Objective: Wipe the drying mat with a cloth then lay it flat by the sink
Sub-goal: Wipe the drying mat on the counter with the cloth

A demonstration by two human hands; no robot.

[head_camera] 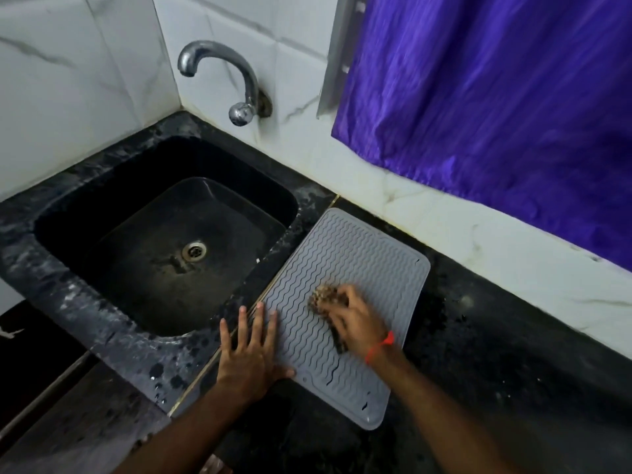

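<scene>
— The drying mat (345,278), where is it lying?

— It is lying flat on the dark table (485,336), just right of the black sink (164,234), its ribbed face showing.

— And the hands?

— The left hand (249,350) is pressing the mat's near left edge, fingers (260,323) straight and spread, two of them reaching over onto the table. The right hand (355,319) is curling its fingers round a mottled brown cloth (323,299) and pressing it onto the middle of the mat.

— Anything hard to make out?

— The right hand and cloth are blurring, and most of the cloth is hiding under the palm; a dark end is poking out near the wrist, beside a red thread (379,347).

— The room?

— White marbled tiles (68,80) are lining the far wall, a chrome tap (222,73) is arching over the sink, and a purple curtain (496,97) is hanging at the far right. The table is looking wet and speckled.
</scene>
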